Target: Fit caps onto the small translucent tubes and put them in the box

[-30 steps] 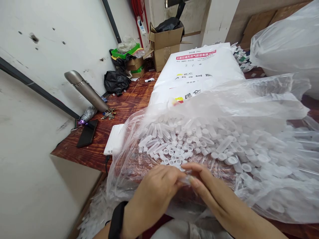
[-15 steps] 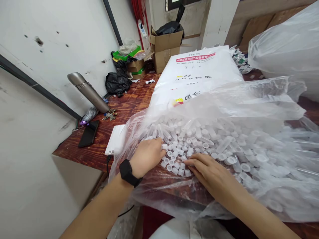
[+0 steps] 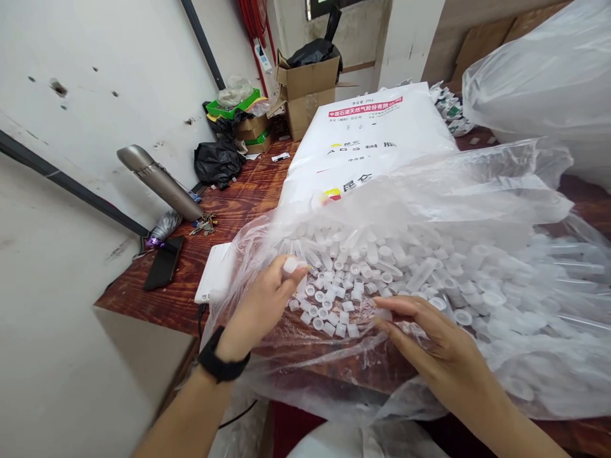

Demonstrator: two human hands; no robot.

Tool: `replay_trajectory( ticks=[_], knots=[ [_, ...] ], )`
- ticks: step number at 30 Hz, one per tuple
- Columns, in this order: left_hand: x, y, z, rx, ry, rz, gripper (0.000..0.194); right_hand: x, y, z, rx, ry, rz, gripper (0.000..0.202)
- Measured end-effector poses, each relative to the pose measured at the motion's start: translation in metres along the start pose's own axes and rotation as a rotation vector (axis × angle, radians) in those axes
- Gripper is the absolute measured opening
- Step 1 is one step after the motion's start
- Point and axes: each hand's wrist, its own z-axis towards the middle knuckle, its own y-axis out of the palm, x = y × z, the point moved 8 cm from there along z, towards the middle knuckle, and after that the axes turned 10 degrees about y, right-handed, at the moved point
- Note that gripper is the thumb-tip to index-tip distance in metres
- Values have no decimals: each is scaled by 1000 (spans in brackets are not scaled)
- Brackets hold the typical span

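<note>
Several small white plastic caps point(image 3: 329, 302) lie loose on a clear plastic bag point(image 3: 296, 375) spread over the table. Longer translucent tubes point(image 3: 422, 273) are heaped behind and to the right of them. My left hand point(image 3: 267, 292), with a black band at the wrist, pinches a white plastic piece between thumb and fingers at the left side of the heap. On the right of the loose caps, my right hand point(image 3: 424, 331) has its thumb and forefinger around a small translucent piece.
A large white printed sack point(image 3: 372, 127) lies behind the heap. On the left stand a leaning metal flask point(image 3: 162, 181), keys point(image 3: 204, 224), a black phone point(image 3: 163, 263) and a white device point(image 3: 212, 273). Farther back are a cardboard box point(image 3: 310, 89) and black bags point(image 3: 218, 163).
My left hand has lifted and turned, now showing a white piece in its fingers. My right hand has moved slightly right, its thumb and forefinger parted around a small piece. The view has shifted a little.
</note>
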Motion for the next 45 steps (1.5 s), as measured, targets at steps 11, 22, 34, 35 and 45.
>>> replay_trajectory(
  ticks=[11,22,34,35,45],
  knots=[
    [38,89,-62,366,-314,-1289,41,-31,7,-8,70,-49,365,25],
    [46,86,-80,139,-189,-1033,29,-31,6,-16,-51,19,257,23],
    [45,95,-91,96,-294,-1019,36,-37,12,-27,-194,-43,68,32],
    [45,95,-91,90,-294,-1011,35,-35,14,-26,-213,-13,70,33],
    [40,89,-96,181,-257,-878,32,-39,29,-33,-307,66,181,29]
  ],
)
